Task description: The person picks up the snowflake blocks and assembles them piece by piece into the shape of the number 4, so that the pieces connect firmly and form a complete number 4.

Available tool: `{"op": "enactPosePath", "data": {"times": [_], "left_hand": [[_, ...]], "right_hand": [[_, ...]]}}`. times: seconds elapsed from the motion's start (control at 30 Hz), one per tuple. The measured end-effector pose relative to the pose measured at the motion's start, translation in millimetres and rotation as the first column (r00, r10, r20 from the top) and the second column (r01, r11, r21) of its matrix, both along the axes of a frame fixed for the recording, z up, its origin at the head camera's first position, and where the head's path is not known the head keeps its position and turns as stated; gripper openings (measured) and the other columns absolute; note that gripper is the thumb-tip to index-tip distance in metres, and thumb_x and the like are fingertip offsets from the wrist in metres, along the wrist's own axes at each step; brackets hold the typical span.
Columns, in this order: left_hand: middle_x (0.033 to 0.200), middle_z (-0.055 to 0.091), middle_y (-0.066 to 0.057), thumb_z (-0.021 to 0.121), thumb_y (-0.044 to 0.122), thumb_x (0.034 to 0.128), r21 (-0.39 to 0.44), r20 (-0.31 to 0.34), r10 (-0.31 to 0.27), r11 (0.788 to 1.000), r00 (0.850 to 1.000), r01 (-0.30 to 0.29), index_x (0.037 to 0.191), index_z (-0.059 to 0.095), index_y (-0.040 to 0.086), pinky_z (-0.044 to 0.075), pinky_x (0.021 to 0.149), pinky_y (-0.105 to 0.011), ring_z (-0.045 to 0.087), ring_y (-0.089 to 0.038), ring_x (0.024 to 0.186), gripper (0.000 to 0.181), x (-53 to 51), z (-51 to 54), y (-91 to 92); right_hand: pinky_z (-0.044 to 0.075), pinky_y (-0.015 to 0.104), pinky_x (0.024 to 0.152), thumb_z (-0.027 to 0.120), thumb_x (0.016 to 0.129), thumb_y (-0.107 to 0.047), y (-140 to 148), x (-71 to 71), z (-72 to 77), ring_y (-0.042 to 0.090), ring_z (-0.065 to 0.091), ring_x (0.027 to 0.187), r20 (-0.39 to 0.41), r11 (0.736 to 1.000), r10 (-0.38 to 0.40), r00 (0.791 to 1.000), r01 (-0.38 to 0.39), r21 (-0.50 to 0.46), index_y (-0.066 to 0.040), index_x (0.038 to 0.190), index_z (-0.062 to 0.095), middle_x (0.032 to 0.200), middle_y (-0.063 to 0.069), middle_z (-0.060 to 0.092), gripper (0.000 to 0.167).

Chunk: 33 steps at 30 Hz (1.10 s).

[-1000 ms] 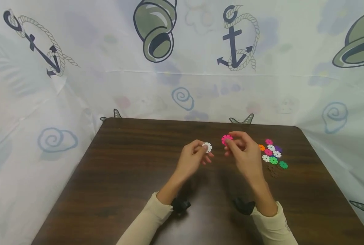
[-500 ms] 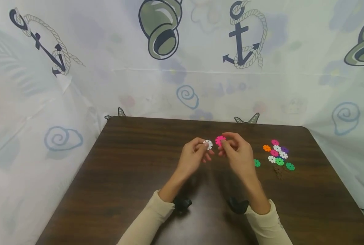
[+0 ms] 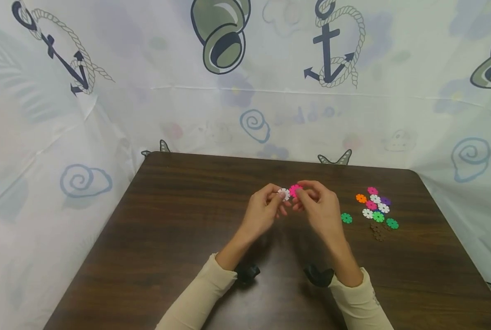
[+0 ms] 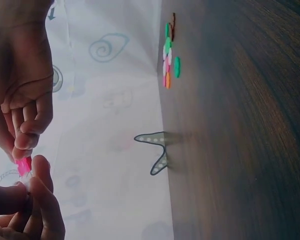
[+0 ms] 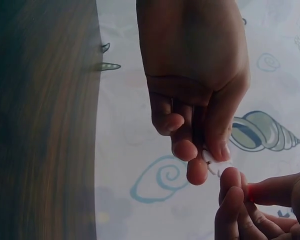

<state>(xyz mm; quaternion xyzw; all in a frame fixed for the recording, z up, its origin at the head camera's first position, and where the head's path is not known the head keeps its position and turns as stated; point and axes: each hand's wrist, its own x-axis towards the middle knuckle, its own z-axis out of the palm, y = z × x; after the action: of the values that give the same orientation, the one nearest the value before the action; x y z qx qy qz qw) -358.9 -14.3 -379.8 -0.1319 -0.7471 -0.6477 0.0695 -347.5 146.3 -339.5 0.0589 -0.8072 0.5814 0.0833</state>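
In the head view, my left hand [image 3: 259, 211] pinches a white notched plastic disc [image 3: 285, 193] between thumb and fingers. Opposite it, my right hand [image 3: 322, 210] pinches a pink notched plastic disc [image 3: 294, 190]. The rims of the two discs meet or overlap above the table; whether their slots interlock cannot be made out. From the left wrist, the pink disc [image 4: 23, 166] shows just above the white one, both partly covered by fingers. The right wrist view has the white disc [image 5: 208, 157] under the left thumb, while the pink one is almost hidden.
A loose group of notched discs lies on the right of the dark wooden table [image 3: 179, 238], including an orange disc [image 3: 361, 198], a purple disc [image 3: 386, 201] and several brown discs [image 3: 377, 230]. One green disc [image 3: 346, 218] lies apart, nearer my right hand. A printed cloth [image 3: 187, 119] hangs behind.
My right hand has moved left with the pink disc, closing the gap until it meets the white disc. The left hand keeps its grip and has barely shifted.
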Motion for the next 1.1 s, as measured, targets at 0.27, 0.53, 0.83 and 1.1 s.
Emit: {"op": "enactPosePath", "data": {"times": [0.27,0.53,0.83,1.1], "left_hand": [[0.076,0.074,-0.01,0.061,0.017,0.1046,-0.057,-0.065,0.067,0.996,0.996,-0.071,0.097,0.067,0.007,0.046,0.047,-0.02,0.062,-0.009,0.056,0.014,1.4,-3.5,6.0],[0.064,0.071,-0.006,0.06,0.018,0.105,-0.106,-0.149,0.085,0.989,0.985,-0.101,0.096,0.065,0.008,0.035,0.041,-0.019,0.061,-0.005,0.052,0.014,2.3,-5.8,10.2],[0.066,0.072,-0.008,0.063,0.017,0.1035,-0.156,-0.131,0.067,0.984,0.989,-0.087,0.096,0.067,0.006,0.039,0.043,-0.02,0.065,-0.008,0.053,0.013,0.8,-4.3,9.3],[0.081,0.079,-0.011,0.064,0.017,0.1025,-0.194,-0.105,0.068,0.977,0.992,-0.088,0.096,0.068,0.006,0.049,0.051,-0.021,0.068,-0.011,0.056,0.013,1.2,-4.5,9.1]], "right_hand": [[0.061,0.024,0.065,0.067,0.101,-0.019,-0.2,-1.2,0.1,0.01,0.07,0.064,0.036,1.0,-0.006,0.999,0.006,-0.021,0.003,0.119,0.07,0.088,0.022,0.076,0.028],[0.062,0.027,0.065,0.066,0.101,-0.015,-2.3,-1.1,0.3,0.011,0.07,0.063,0.064,0.999,-0.009,0.998,0.011,-0.031,0.005,0.117,0.069,0.087,0.022,0.076,0.027],[0.062,0.026,0.07,0.066,0.102,-0.021,10.9,-4.5,0.8,0.014,0.073,0.069,0.178,0.996,0.089,0.98,-0.084,-0.039,0.005,0.124,0.065,0.091,0.017,0.077,0.034],[0.063,0.042,0.09,0.057,0.104,-0.048,43.0,-6.9,-0.8,0.031,0.076,0.097,0.241,0.97,0.125,0.962,-0.17,0.174,-0.002,0.134,0.062,0.107,0.018,0.076,0.055]]}}
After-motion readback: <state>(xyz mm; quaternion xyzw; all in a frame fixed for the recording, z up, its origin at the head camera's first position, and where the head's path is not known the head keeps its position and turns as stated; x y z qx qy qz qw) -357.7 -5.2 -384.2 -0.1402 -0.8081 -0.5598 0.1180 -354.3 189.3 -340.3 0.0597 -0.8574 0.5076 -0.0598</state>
